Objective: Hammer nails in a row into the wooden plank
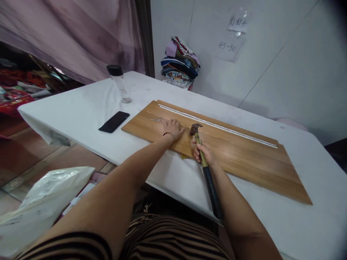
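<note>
Hammer head down on the plank, both hands at its near edge.

My right hand is closed round the claw hammer, rusty steel head on a yellow-then-black shaft, gripped high near the head, which sits on the long, flat, honey-brown wooden board. My left hand rests on the board just left of the head, fingertips bunched on something I cannot make out. I'd judge short, square taps best, fingers kept low. The grain looks smooth, and a thin white strip lines the board's far edge.
</note>
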{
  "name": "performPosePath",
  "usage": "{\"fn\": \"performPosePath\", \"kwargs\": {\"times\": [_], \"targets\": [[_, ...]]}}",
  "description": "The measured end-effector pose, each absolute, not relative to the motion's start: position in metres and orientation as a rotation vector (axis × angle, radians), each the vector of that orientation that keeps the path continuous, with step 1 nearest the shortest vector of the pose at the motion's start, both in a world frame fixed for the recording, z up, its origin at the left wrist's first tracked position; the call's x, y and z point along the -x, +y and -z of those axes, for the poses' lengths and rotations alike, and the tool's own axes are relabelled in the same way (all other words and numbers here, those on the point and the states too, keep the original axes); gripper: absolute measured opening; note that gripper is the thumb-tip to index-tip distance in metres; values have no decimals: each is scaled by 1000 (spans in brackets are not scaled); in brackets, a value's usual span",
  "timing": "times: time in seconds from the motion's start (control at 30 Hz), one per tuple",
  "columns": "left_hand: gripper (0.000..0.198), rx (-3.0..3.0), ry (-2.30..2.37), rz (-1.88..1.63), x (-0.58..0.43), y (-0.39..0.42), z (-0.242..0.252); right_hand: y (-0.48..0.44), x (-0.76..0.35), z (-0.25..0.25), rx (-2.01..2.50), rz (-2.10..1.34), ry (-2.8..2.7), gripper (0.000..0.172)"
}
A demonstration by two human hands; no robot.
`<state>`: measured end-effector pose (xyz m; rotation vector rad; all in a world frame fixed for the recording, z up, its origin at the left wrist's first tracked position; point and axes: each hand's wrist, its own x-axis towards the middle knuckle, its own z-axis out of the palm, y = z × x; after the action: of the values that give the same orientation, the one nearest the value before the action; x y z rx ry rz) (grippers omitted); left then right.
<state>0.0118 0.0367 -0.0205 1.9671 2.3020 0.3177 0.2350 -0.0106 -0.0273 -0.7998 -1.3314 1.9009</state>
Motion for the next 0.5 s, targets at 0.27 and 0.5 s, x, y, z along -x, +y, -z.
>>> {"fn": "performPosePath", "kwargs": {"times": [0.27,0.5], "targets": [[51,-1950,2295,-325,-11,38,23,-11,-234,28,784,-1892,-1314,47],[50,-1957,2297,-342,-10,39,26,-11,-235,28,776,-1907,-1318,48]]}}
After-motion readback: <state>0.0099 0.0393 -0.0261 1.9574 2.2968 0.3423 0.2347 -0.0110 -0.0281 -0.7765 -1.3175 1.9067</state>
